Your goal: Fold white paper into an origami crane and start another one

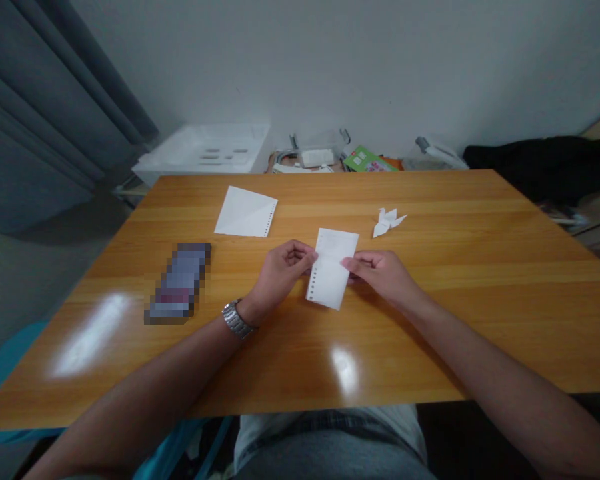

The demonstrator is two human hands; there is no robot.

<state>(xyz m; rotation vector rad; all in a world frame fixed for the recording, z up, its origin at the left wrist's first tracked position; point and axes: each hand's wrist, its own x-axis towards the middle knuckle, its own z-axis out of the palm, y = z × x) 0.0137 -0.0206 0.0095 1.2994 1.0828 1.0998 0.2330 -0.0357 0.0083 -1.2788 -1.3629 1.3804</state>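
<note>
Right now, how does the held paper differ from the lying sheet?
The held paper is narrower than the lying sheet. Left hand and right hand grip the held paper; the lying sheet rests on the table. The held paper's holes line its left edge, the lying sheet's its right. Both are white.

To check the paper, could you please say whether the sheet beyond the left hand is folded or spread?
Spread: the perforated sheet lies flat, its four corners showing.
</note>
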